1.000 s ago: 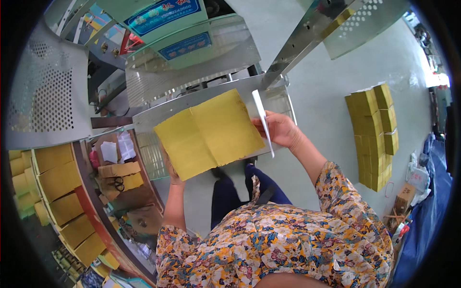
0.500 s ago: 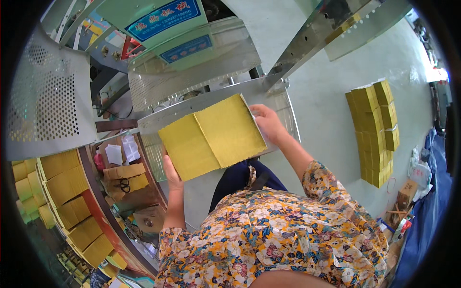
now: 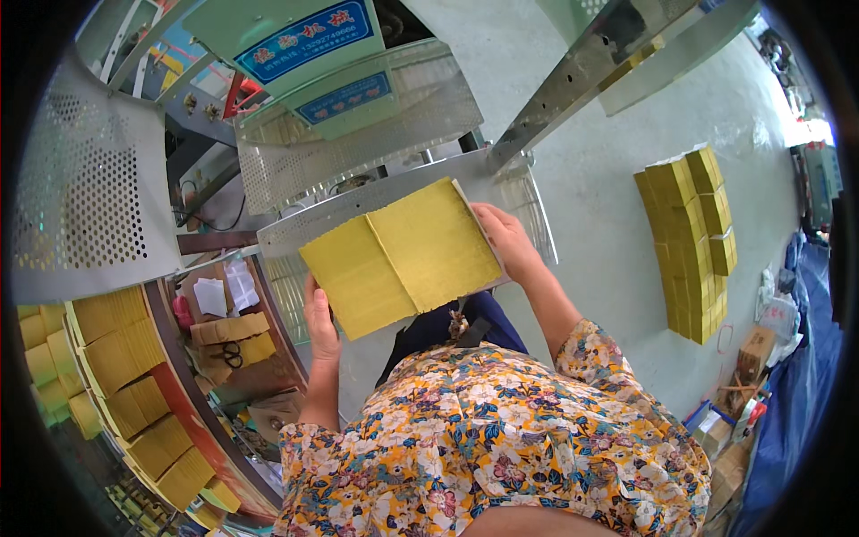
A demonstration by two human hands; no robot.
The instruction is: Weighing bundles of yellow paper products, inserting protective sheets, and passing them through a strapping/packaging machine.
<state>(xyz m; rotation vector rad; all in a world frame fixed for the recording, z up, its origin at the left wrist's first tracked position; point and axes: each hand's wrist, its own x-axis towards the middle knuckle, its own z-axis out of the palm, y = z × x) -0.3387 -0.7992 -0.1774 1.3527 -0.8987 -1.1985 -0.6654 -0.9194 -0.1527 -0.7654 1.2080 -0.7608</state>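
yellow paper stack (image 3: 401, 257) is being held over metal tray (image 3: 394, 192) | left hand (image 3: 319, 313), right hand (image 3: 504, 240): fingers are being pressed against stack edges | sheets could slip if squeezing loosens

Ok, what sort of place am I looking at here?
Probably a small paper-processing workshop: a green machine with perforated metal guards, yellow paper bundles stacked on the concrete floor, and both hands, left hand and right hand, holding a yellow paper stack.

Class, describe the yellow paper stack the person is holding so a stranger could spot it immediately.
Find the perforated metal tray of the machine. Over it, the left hand and right hand grip the yellow paper stack. Unlike the bundles piled on the floor, it lies flat, creased down the middle.
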